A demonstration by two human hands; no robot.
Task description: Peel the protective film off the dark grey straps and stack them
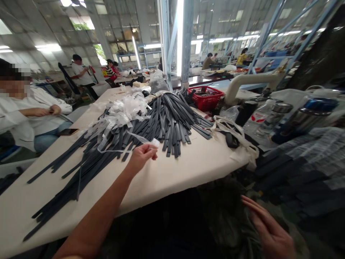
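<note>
Over the pale table [199,163] spread dark strips [171,122], many ends pointing nearward. The right hand [273,230] hangs open, well right of them; the left hand [141,154], apart and nearer them, pinches clear tape [155,142] trailing leftward.

Large workshop with a high, grey panelled wall [145,21] and small bright windows [82,23]. White tube lights [180,39] glow along pale blue metal posts [165,43]. A long, cream-covered table [205,162] fills the foreground.
</note>
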